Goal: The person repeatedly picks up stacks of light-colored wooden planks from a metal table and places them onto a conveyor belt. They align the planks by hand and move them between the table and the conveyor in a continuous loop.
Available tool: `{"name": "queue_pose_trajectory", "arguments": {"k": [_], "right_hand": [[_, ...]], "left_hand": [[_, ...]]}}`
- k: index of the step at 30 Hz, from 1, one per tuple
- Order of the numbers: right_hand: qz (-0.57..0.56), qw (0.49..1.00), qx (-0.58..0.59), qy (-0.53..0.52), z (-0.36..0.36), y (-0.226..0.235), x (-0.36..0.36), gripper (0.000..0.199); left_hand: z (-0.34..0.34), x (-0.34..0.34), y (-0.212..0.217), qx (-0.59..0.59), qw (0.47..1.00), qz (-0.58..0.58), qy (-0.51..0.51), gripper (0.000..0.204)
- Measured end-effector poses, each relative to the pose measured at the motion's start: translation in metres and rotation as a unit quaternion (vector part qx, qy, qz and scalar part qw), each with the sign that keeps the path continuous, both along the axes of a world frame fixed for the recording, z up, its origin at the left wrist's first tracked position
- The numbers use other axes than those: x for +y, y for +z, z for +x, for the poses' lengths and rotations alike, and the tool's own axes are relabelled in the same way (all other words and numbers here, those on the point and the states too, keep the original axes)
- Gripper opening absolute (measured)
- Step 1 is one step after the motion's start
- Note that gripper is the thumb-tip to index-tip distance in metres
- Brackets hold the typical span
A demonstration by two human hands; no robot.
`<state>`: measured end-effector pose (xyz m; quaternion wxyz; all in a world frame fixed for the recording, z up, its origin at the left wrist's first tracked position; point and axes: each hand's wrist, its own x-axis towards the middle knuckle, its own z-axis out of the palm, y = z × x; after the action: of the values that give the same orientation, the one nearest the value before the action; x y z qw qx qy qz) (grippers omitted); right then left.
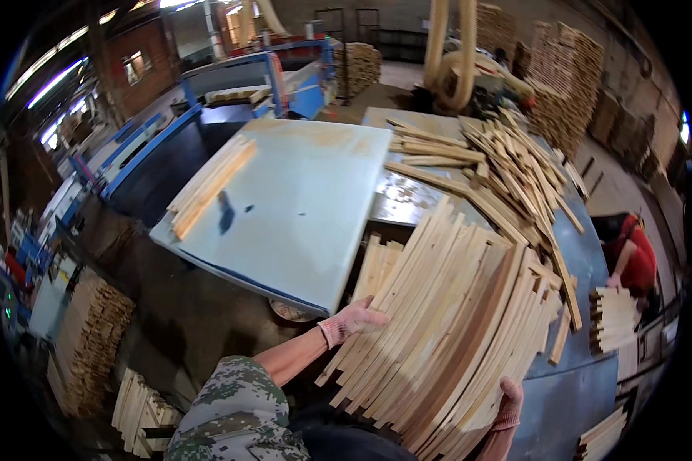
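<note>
A broad layer of pale wooden strips (438,307) lies side by side in front of me, one darker brown strip among them. At its left edge, my left hand (354,319), in a pinkish knit glove, grips the outer strips with the thumb over the top. Against the right edge, my right hand (509,403), gloved alike, holds the strips from the side. Its lower fingers are partly hidden by the wood. Beyond my left hand, more short strips (373,265) show beneath the layer's far left side.
A pale blue tabletop (307,200) at the left carries a few strips (214,184). Loose strips (515,169) lie in a jumbled heap on the metal table (565,399) to the right. A person in red (634,257) bends beside strips at the far right. Stacked wood (92,338) stands lower left.
</note>
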<state>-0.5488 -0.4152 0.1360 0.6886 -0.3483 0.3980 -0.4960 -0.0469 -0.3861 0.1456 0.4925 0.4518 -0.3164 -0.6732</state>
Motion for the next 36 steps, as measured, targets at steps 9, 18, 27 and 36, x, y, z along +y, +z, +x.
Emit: {"name": "queue_pose_trajectory", "arguments": {"k": [9,18,27,36], "right_hand": [[0.077,0.976,0.055,0.196,0.29,0.042,-0.025,0.042],[0.08,0.967,0.191,0.147,0.491,0.03,-0.033,0.027],[0.064,0.985,0.111,0.115,0.614,0.0,-0.103,0.043],[0.069,0.989,0.1,0.088,0.728,0.035,-0.122,0.056]], "left_hand": [[0.239,0.157,0.073,0.083,0.98,0.03,0.176,0.061],[0.45,0.149,0.074,-0.088,0.977,0.093,0.172,0.089],[0.557,0.042,0.095,-0.702,0.682,0.181,0.096,0.122],[0.698,0.016,0.117,-0.802,0.55,-0.023,0.232,0.097]]}}
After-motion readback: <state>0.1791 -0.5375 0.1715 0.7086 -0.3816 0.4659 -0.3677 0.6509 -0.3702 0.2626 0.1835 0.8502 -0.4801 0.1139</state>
